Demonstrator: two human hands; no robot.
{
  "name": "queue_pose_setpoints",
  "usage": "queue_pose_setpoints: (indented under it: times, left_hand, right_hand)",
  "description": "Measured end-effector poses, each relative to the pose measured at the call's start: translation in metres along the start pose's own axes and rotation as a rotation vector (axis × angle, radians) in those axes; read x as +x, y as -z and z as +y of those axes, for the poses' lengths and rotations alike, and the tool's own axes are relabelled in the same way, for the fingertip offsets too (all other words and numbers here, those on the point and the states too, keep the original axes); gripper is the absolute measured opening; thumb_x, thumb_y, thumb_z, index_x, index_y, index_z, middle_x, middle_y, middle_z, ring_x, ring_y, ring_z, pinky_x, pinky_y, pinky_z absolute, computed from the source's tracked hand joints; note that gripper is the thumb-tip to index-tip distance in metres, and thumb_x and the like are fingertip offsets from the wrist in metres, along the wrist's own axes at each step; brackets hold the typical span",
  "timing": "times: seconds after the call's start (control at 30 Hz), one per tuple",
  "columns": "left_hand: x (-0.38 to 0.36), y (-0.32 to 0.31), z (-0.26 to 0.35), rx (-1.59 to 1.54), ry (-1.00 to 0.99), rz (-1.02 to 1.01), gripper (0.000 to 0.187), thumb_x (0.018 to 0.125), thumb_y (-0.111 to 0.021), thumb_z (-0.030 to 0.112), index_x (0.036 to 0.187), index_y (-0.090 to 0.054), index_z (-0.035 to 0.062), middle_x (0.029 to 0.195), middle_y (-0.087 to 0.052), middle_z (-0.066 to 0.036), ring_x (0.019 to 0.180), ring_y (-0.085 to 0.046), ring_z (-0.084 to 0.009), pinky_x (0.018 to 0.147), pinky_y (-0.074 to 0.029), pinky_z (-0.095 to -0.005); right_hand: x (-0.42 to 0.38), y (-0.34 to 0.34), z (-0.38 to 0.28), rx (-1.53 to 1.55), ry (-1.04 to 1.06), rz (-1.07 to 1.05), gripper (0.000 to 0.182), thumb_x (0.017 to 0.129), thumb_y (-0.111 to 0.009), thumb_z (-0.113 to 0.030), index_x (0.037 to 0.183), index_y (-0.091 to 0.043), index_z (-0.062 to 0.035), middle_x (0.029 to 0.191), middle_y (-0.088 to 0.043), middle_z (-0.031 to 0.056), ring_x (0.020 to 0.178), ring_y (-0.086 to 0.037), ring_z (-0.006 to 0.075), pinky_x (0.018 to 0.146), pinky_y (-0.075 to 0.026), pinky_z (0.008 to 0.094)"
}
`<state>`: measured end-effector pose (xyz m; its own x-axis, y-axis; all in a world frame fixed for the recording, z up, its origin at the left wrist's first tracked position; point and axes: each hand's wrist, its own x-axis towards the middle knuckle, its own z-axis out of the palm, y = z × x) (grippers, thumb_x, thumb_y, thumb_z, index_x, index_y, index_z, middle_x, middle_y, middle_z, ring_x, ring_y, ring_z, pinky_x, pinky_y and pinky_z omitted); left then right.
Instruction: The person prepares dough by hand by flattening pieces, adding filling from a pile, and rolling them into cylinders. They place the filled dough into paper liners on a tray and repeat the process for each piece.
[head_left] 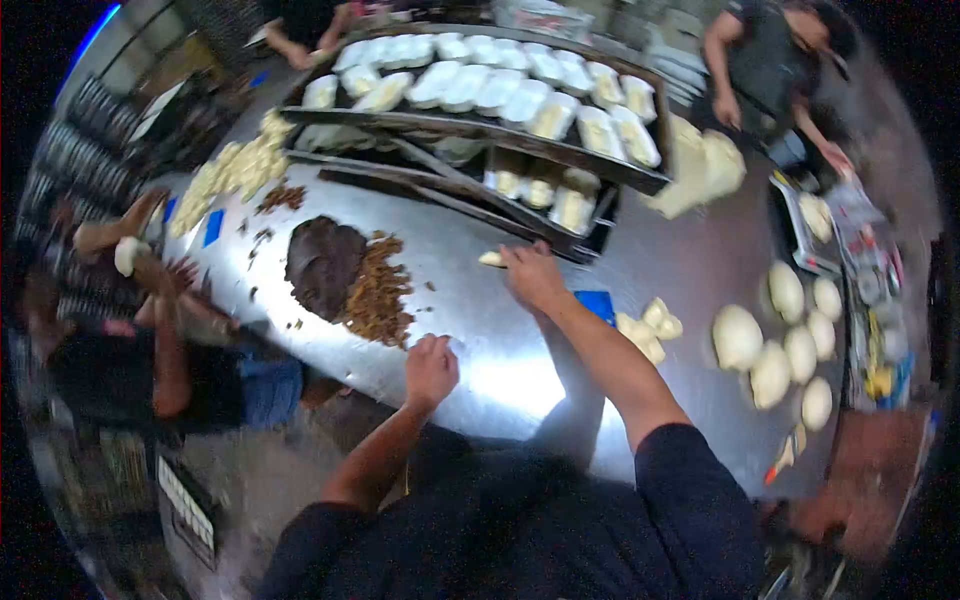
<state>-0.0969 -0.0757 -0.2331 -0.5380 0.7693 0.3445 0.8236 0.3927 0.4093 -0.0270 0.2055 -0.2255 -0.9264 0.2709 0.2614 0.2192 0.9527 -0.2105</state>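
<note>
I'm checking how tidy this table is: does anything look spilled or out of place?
Some brown bits lie loose on the table, apart from the main brown heap beside the dark lump; they look strayed, though scraps like that may be normal here. I see no clear damage.

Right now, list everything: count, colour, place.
Table: one, silver, centre
Trays: at least two, dark, back
Liners: many, white, trays
Mound: one, brown, left
Crumbs: scattered piles, brown, left
Dough balls: seven, cream, right
Small dough: several, cream, right
Dough heap: one, cream, left
Dough sheet: one, cream, back right
Squares: at least two, blue, table
People: three, dark-clothed, around table
Dough stick: one, cream, centre
Left hand: one, bare, near edge
Right hand: one, bare, at stick
</note>
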Motion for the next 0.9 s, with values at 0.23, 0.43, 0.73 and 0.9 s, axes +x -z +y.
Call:
queue_pose_setpoints:
  times: [0.23, 0.43, 0.73, 0.9]
  left_hand:
    - [0.002, 0.000, -0.005, -0.031, -0.043, 0.021, 0.021, 0.078, -0.062, 0.005, 0.099, -0.060, 0.0050, 0.086, -0.055, -0.013, 0.081, -0.058, -0.0329, 0.070, -0.046, -0.0458]
    - [0.005, 0.004, -0.008, -0.131, -0.048, -0.006, 0.019, 0.078, -0.063, 0.006, 0.097, -0.062, 0.0055, 0.085, -0.054, -0.013, 0.081, -0.056, -0.0323, 0.071, -0.044, -0.0444]
    - [0.004, 0.012, -0.022, -0.196, -0.047, -0.221, 0.031, 0.068, -0.068, 0.016, 0.096, -0.058, 0.0062, 0.094, -0.053, -0.013, 0.089, -0.053, -0.0341, 0.074, -0.041, -0.0455]
    - [0.000, 0.009, -0.021, -0.181, -0.033, -0.231, 0.035, 0.071, -0.069, 0.025, 0.094, -0.056, 0.0019, 0.093, -0.052, -0.016, 0.090, -0.051, -0.0371, 0.076, -0.040, -0.0477]
  right_hand:
    - [-0.007, 0.101, -0.012, 1.658, -0.869, -0.151, 0.027, 0.092, -0.063, -0.019, 0.112, -0.072, -0.0041, 0.103, -0.072, 0.0088, 0.080, -0.068, 0.0207, 0.068, -0.054, 0.0332]
    - [0.116, 0.246, 0.069, 0.963, -0.446, 0.122, 0.037, 0.092, -0.063, -0.017, 0.128, -0.066, -0.0090, 0.097, -0.071, 0.0030, 0.074, -0.058, 0.0082, 0.067, -0.050, 0.0260]
    - [0.299, 0.198, 0.240, 0.019, -0.489, 0.206, 0.042, 0.080, -0.063, -0.024, 0.120, -0.069, -0.0116, 0.110, -0.069, 0.0202, 0.104, -0.066, 0.0373, 0.092, -0.052, 0.0421]
    - [0.317, 0.136, 0.292, -0.533, -0.294, 0.043, 0.020, 0.076, -0.062, -0.020, 0.082, -0.075, -0.0069, 0.087, -0.071, 0.0197, 0.082, -0.068, 0.0411, 0.079, -0.055, 0.0488]
